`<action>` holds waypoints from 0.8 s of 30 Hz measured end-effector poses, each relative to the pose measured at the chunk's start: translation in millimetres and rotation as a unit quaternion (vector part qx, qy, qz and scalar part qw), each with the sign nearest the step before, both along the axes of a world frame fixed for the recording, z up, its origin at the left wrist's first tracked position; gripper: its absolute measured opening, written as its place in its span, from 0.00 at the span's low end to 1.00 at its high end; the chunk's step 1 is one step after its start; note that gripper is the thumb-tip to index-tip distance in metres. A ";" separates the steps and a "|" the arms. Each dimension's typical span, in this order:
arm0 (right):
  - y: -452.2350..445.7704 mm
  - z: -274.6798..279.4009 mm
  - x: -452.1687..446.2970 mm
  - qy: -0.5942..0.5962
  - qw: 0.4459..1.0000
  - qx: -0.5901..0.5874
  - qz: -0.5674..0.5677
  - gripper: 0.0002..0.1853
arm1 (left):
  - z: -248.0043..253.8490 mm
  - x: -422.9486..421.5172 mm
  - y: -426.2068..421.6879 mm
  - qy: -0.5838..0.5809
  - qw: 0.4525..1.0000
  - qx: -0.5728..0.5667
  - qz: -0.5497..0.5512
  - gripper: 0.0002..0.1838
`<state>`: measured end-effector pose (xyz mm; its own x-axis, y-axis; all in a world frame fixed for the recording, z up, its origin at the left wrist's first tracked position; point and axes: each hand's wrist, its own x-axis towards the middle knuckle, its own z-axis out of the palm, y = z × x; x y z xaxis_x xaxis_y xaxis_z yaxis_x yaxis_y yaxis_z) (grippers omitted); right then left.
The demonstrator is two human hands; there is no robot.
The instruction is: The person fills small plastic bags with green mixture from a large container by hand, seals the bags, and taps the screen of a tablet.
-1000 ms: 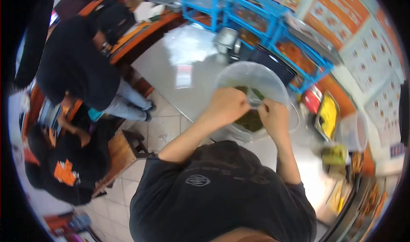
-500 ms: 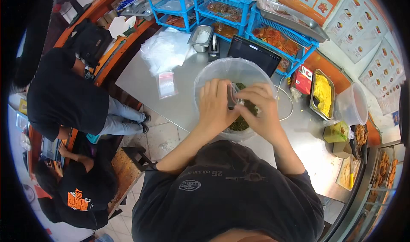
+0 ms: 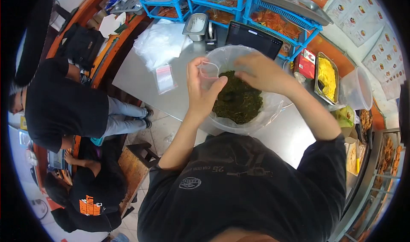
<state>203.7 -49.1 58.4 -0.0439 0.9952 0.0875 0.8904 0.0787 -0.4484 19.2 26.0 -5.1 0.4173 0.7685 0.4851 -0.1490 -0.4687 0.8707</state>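
Note:
My left hand (image 3: 199,90) is closed on a small clear zip bag (image 3: 209,70), thumb and fingers at its sides; the bag's pink-edged mouth gapes open. It is held over the left part of a large translucent bucket (image 3: 274,112). Inside the bucket lies a dark green, shredded leafy mass (image 3: 239,101). My right hand (image 3: 261,73) hovers above the bucket's far right side, apart from the bag. Motion smears its fingers, so whether they hold anything cannot be made out. Left of the bucket, a pack of similar zip bags (image 3: 165,79) rests on the steel table (image 3: 132,77).
Clear plastic sheets (image 3: 160,45), a metal container (image 3: 195,27) and a dark tablet (image 3: 253,39) stand behind the bucket, before blue racks (image 3: 267,20). To the right are a tray of yellow food (image 3: 327,79) and an empty tub (image 3: 358,88). Two people (image 3: 70,107) work at left.
My hands have parted: the right has moved away from the bag to the right, and the left has shifted left with it. The bag's mouth now shows wide open and more green leaf is visible.

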 end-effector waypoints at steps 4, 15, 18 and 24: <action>22.0 -63.4 2.5 -0.255 0.922 -0.274 0.099 0.14 | -7.9 -0.7 4.7 -0.033 0.996 -0.065 -0.056 0.27; 61.5 -91.6 -13.4 -0.292 0.934 -0.199 0.062 0.07 | -7.1 -2.6 5.0 -0.037 0.992 -0.088 -0.085 0.27; 68.1 -94.1 -23.0 -0.320 0.934 -0.133 0.082 0.06 | -12.6 -0.4 6.8 -0.063 0.990 -0.087 -0.093 0.27; 58.3 -111.2 -25.1 -0.312 0.934 -0.113 0.136 0.07 | -14.0 -2.2 7.6 -0.043 0.993 -0.073 -0.087 0.28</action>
